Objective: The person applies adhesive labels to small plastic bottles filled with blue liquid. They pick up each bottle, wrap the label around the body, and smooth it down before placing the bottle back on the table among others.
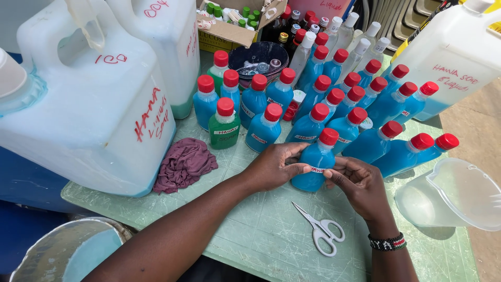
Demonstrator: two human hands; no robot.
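1. The blue bottle (317,166) stands on the green table (261,230), front of the crowd. It's full, so probably hefty, slick plastic; grip its sides.
2. Your left hand (274,167) cups it.
3. Your right hand (360,185) pinches the small label (317,169), thin and floppy.

Outdoor daylight, bright and hard, with short crisp shadows falling toward the lower right. The bench (261,230) has a pale green top, scuffed and scratched, worn white in patches; its near edge runs diagonally from lower left to lower right. Bare ground (482,125) of brownish packed earth or concrete shows past the bench's right edge. Deep blue surface (26,188) beneath the bench's left side, kind unclear. At top right, ribbed grey-brown slats (402,18), possibly stacked chairs. No walls or windows in view.
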